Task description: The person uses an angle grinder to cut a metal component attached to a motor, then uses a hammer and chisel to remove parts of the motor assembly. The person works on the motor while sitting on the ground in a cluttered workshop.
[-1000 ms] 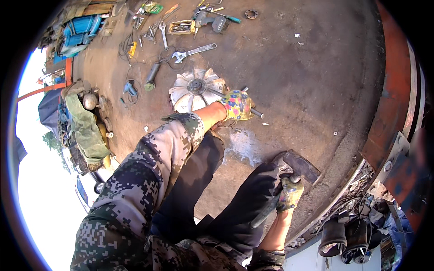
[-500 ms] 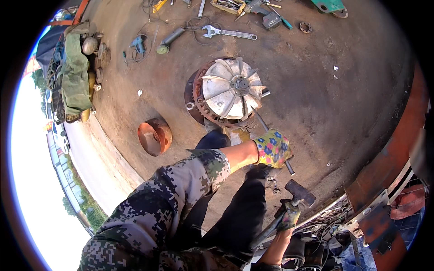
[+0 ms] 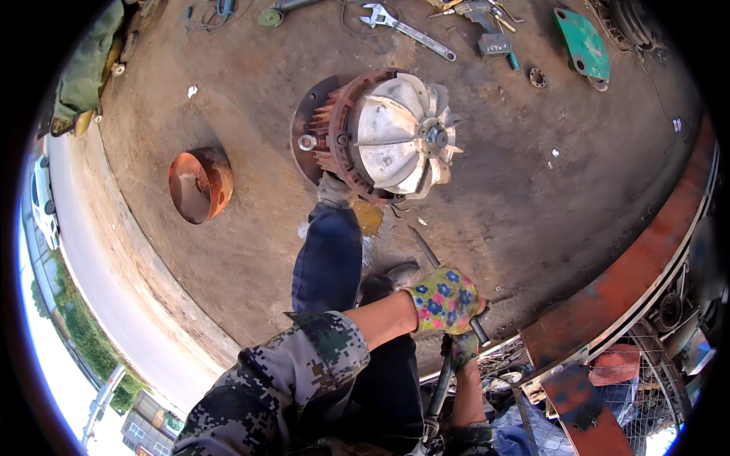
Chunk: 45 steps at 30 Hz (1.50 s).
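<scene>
My left hand (image 3: 447,299), in a flowered glove, is closed round a steel pry bar or chisel (image 3: 426,247). The bar's pointed end is toward the motor, apart from it. Just below, my right hand (image 3: 464,349), also gloved, grips the handle of a hammer (image 3: 439,391); its head is hidden behind my left hand. In front of me the rusty electric motor (image 3: 323,125) stands on the ground, its pale finned fan (image 3: 391,144) facing up and tilted to the right. My left shoe (image 3: 334,190) is against the motor's near side.
A rusty round cover (image 3: 199,186) lies to the left. Beyond the motor are an adjustable wrench (image 3: 411,32), a cordless drill (image 3: 487,30), a metal ring (image 3: 537,77) and a green plate (image 3: 584,49). A rusty beam (image 3: 608,281) and scrap in wire mesh (image 3: 646,372) border the right.
The bar has come away from the motor's fan edge toward me. My hands have drawn together, and the hammer head has gone out of sight. My view has shifted, too.
</scene>
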Available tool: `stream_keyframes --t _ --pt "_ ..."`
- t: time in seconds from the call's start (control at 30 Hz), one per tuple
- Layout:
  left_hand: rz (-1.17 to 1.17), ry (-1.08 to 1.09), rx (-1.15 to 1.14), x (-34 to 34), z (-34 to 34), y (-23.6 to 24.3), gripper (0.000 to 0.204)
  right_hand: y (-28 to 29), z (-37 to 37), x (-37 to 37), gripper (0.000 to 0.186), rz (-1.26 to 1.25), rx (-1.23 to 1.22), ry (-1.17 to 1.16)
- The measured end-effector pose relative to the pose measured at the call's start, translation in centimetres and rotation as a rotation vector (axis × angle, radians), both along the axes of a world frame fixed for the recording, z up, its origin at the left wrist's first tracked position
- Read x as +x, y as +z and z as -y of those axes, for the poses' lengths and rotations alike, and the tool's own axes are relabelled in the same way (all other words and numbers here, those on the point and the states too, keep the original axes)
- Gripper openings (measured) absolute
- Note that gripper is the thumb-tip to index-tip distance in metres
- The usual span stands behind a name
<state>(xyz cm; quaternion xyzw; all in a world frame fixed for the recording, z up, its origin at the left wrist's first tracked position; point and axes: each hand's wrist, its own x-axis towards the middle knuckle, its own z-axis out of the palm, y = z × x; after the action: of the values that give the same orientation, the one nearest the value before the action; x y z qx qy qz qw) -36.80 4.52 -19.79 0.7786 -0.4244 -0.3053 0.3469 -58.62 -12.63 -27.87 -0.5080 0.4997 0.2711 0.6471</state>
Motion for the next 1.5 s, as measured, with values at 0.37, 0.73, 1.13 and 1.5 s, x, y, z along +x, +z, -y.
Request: stream_keyframes --t 0.37,0.73,1.13,1.5 --pt "-0.081 0.134 0.000 -2.2 -8.3 -0.8 0.024 -2.3 1.0 1.0 0.012 -0.103 0.028 0.136" --pt "-0.293 0.418 -0.077 -2.1 -19.6 -6.7 0.020 -0.7 -10.3 6.7 0.027 -0.199 0.558 -0.687" --pt "-0.590 0.664 0.270 -2.0 -25.9 -13.9 0.024 -2.9 -23.3 9.6 0.012 -0.335 0.916 -0.862" --pt "-0.630 0.322 0.406 -0.6 -20.7 -14.9 0.039 -14.7 -26.1 4.9 0.024 -0.240 0.689 -0.565"
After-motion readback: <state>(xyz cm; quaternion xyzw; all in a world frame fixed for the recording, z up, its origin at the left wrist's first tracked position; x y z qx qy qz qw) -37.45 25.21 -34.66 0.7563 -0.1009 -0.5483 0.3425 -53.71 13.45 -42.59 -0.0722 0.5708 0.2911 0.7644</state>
